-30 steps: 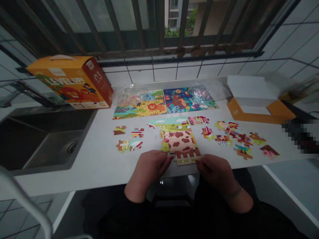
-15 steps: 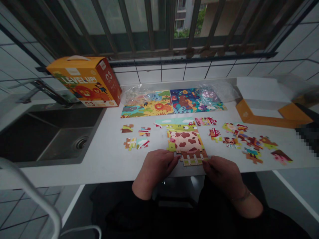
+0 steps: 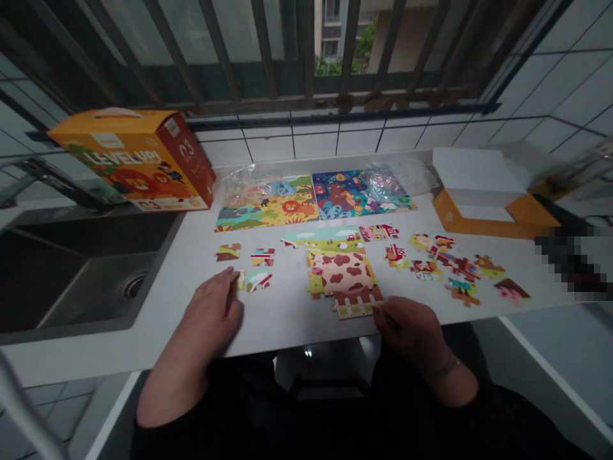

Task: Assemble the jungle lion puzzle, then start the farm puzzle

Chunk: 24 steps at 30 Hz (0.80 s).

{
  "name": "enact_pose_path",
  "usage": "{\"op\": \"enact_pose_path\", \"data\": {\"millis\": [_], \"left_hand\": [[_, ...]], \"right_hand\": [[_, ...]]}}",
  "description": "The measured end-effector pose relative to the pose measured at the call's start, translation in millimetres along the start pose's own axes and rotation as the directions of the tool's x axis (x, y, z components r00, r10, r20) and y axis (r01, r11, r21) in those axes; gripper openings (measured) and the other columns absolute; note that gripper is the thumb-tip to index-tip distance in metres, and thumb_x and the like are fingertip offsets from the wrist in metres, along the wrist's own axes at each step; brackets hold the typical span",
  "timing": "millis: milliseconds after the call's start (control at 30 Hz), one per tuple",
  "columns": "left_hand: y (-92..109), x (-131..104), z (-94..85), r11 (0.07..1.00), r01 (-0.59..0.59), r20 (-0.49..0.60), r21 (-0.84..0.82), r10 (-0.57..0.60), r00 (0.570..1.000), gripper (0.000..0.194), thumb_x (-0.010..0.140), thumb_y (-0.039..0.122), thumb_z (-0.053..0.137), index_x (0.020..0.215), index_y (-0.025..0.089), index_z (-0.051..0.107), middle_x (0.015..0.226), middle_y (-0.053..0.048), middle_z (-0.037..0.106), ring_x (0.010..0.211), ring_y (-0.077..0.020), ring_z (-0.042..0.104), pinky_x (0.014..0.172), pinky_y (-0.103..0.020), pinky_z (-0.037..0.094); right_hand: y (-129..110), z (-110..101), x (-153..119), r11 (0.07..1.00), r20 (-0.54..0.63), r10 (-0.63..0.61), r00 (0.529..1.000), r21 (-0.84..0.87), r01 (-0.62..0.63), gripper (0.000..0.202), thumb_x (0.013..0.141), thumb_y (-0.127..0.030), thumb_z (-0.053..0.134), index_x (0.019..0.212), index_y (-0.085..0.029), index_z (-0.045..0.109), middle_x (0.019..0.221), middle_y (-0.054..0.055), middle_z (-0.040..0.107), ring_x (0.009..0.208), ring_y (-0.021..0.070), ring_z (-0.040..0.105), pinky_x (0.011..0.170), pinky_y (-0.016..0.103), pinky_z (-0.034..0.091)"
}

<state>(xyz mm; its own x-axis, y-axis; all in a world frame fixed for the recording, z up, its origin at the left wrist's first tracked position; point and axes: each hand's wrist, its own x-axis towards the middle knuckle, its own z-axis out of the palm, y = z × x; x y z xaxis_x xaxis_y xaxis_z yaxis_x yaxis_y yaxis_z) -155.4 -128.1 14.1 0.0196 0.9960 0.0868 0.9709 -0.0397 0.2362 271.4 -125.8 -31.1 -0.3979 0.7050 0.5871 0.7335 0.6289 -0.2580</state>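
Observation:
My left hand (image 3: 213, 310) has its fingertips closed over a fence puzzle piece (image 3: 241, 280), partly covered by them, on the left of the counter. A puzzle piece with a red-and-white stripe (image 3: 259, 280) lies just beside it. In the middle lies a partly joined cow puzzle (image 3: 347, 271), with a white fence along its bottom edge. My right hand (image 3: 409, 326) is curled at its lower right corner, thumb and finger pinching the edge. Further left pieces are a brown-green one (image 3: 227, 252) and a red one (image 3: 263, 257).
Several loose pieces (image 3: 462, 265) lie scattered at the right. Behind are two picture sheets (image 3: 268, 207) under crumpled clear plastic (image 3: 402, 176). An orange box (image 3: 138, 160) stands beside the sink (image 3: 105, 281); an open orange-and-white box (image 3: 479, 217) sits at the back right.
My left hand has left the cow puzzle's lower left edge and moved left to the fence piece. My right hand stays at the puzzle's lower right corner. The view has shifted slightly right.

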Motion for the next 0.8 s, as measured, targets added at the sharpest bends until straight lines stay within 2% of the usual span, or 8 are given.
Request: {"op": "enact_pose_path", "data": {"millis": [100,200,267,400,500,600,700,800], "left_hand": [[-12,-4,-4.1,0.999,0.043,0.038,0.014,-0.043,0.998,0.054,0.098,0.039,0.05,0.143,0.012,0.065,0.142,-0.025,0.073,0.133,-0.041,0.07,0.118,-0.059,0.053],[-15,-5,-14.3,0.991,0.128,0.05,0.041,-0.13,0.99,0.061,0.097,0.049,0.057,0.141,0.008,0.068,0.127,-0.03,0.077,0.117,-0.0436,0.076,0.105,-0.057,0.058],[-13,-6,-23.4,0.98,0.196,0.068,0.035,-0.198,0.978,0.067,0.093,0.054,0.065,0.14,0.007,0.07,0.115,-0.027,0.079,0.102,-0.041,0.078,0.093,-0.052,0.061],[4,-8,-41.7,0.962,0.268,0.098,-0.053,-0.262,0.96,0.048,0.093,0.054,0.066,0.122,0.019,0.08,0.107,-0.015,0.083,0.09,-0.0346,0.078,0.08,-0.044,0.059],[32,-9,-45.9,0.922,0.235,0.082,-0.306,-0.221,0.972,0.041,0.094,0.059,0.066,0.11,0.024,0.08,0.109,-0.008,0.085,0.093,-0.0295,0.078,0.083,-0.04,0.059],[64,-5,-35.0,0.766,0.189,0.152,-0.614,-0.12,0.981,0.038,0.094,0.059,0.073,0.105,0.022,0.075,0.095,-0.004,0.083,0.084,-0.0227,0.075,0.075,-0.032,0.057],[89,0,-15.5,0.544,0.198,0.215,-0.815,-0.034,0.976,0.035,0.09,0.052,0.081,0.093,0.022,0.064,0.083,-0.002,0.077,0.074,-0.0174,0.07,0.067,-0.027,0.052],[103,2,-0.2,0.355,0.247,0.243,-0.902,-0.058,0.968,0.045,0.085,0.05,0.088,0.11,0.024,0.06,0.078,0.003,0.073,0.067,-0.0142,0.066,0.062,-0.023,0.047]], "right_hand": [[0,1,0,1.0,0.015,0.012,1.0,0.0,-0.012,0.039,0.111,-0.025,0.057,0.072,-0.025,0.057,0.063,-0.001,0.059,0.058,0.0151,0.055,0.06,0.033,0.035],[0,0,1,1.0,0.015,0.008,1.0,-0.005,-0.008,0.04,0.112,-0.025,0.056,0.072,-0.025,0.057,0.064,0.0,0.059,0.059,0.0151,0.055,0.061,0.033,0.036],[0,0,2,1.0,0.002,0.002,1.0,-0.012,-0.002,0.041,0.112,-0.025,0.056,0.071,-0.025,0.056,0.063,-0.001,0.059,0.058,0.0149,0.054,0.06,0.034,0.036],[-1,0,3,1.0,-0.009,-0.002,1.0,-0.026,0.002,0.041,0.113,-0.026,0.056,0.072,-0.024,0.056,0.064,-0.001,0.059,0.058,0.0146,0.054,0.06,0.033,0.036],[-1,0,4,0.999,-0.006,-0.005,1.0,-0.033,0.005,0.04,0.112,-0.024,0.056,0.072,-0.024,0.056,0.064,-0.001,0.06,0.059,0.0146,0.055,0.061,0.033,0.036],[-1,0,4,1.0,0.002,0.0,1.0,-0.03,0.0,0.038,0.111,-0.023,0.057,0.073,-0.024,0.057,0.065,-0.001,0.061,0.059,0.0145,0.056,0.061,0.032,0.036],[-1,1,4,0.999,-0.007,0.006,1.0,-0.033,-0.006,0.039,0.111,-0.023,0.057,0.073,-0.024,0.056,0.064,-0.001,0.059,0.059,0.0143,0.055,0.061,0.033,0.035],[-2,2,4,1.0,-0.02,0.006,1.0,-0.013,-0.007,0.039,0.112,-0.023,0.057,0.073,-0.024,0.056,0.064,-0.001,0.058,0.058,0.014,0.054,0.061,0.032,0.035]]}}
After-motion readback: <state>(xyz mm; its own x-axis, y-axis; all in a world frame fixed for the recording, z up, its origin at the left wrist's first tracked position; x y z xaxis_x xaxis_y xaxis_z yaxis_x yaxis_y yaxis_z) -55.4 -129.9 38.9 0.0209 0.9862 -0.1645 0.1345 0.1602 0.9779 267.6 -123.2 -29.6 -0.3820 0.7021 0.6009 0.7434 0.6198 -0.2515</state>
